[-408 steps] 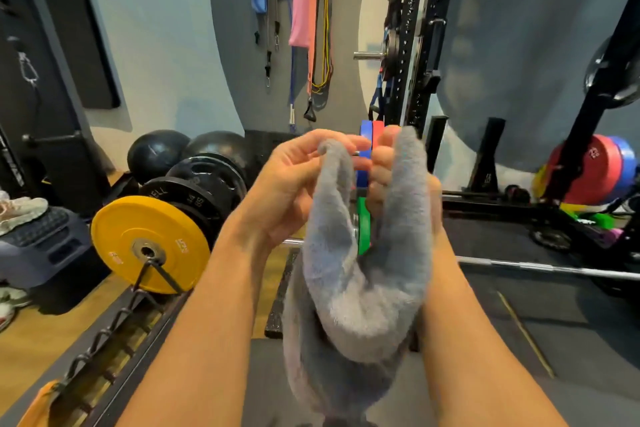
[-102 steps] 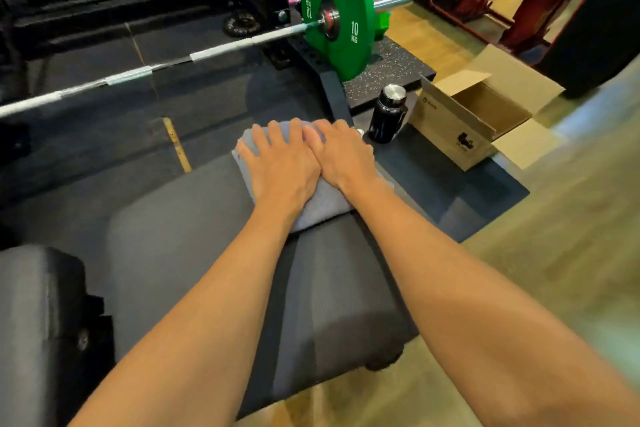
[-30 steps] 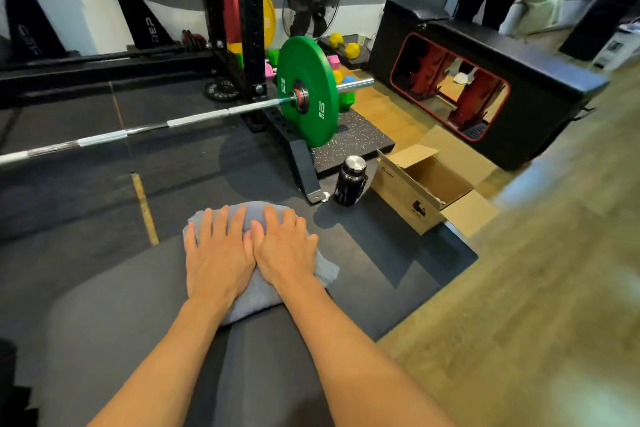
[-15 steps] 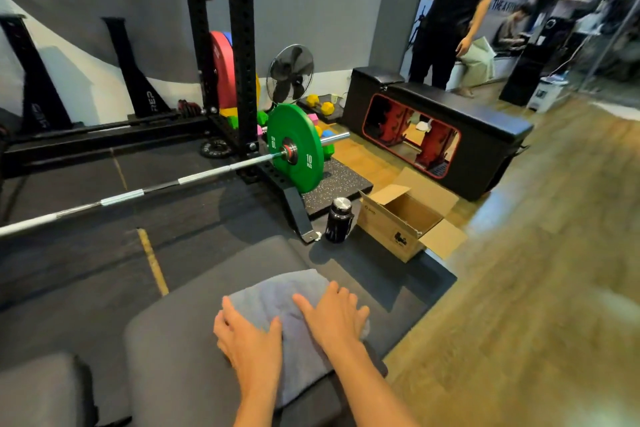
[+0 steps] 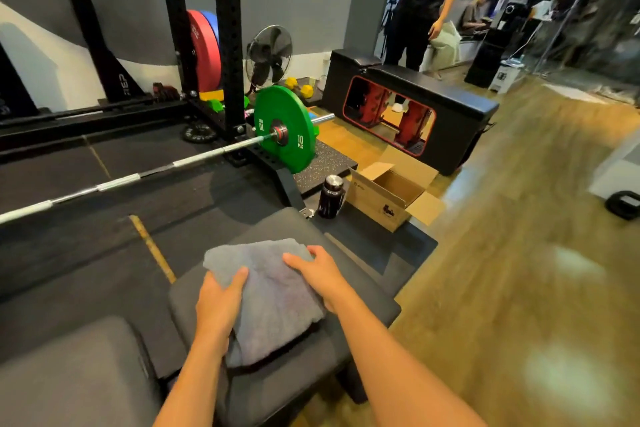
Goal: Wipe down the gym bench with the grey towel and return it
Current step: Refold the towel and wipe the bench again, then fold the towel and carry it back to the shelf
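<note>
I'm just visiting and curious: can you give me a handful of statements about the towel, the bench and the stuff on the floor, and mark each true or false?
1. Both hands, left and right, are on the grey towel. True.
2. The towel lies on the wooden floor. False: it lies on the dark bench pad.
3. The green plate on the barbell reads 10 KG. True.
4. The cardboard box is taped shut. False: its flaps are open.
5. The black bottle stands upright beside the box. True.
</note>
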A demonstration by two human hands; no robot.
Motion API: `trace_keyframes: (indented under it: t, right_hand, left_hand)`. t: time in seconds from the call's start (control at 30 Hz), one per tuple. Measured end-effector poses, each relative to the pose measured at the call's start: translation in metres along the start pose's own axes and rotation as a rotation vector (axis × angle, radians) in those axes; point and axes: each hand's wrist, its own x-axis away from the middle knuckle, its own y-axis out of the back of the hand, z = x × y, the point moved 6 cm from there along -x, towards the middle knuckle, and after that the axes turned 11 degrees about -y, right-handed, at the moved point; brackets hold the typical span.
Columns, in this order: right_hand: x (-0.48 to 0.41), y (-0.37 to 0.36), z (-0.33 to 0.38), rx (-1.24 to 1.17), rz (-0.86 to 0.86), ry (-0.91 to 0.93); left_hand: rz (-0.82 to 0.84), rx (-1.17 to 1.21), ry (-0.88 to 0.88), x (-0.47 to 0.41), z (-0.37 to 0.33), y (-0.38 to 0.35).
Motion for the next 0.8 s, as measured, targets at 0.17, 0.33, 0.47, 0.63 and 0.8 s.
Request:
trace_keyframes:
  t: [0.17,0.33,0.47,0.63,0.8]
  right_hand:
    - [0.006,0.007,0.002,-0.149,0.082,-0.107]
    - [-0.018,0.006,-0.012,0.03,-0.054,-0.105]
    - [-0.038,0.001,-0.012,0.242,-0.115,0.073]
    - [-0.034,0.005,-0.006,0.137,-0.061,0.147]
    - [-0.013,0.034,0.035,-0.037,-0.044,0.185]
  left_hand:
    - [-0.055,-0.027,-0.068,-0.009,0.002,0.005]
    - [-0.109,-0.141,-0.103,-0.011,0.02,-0.012]
    - [-0.206,-0.138,-0.081,-0.016,0.028,-0.011]
    - [-0.197,-0.151,-0.059,-0.011,0.018,-0.01]
    - [-0.192,-0.096,-0.073,-0.018,-0.044,-0.012]
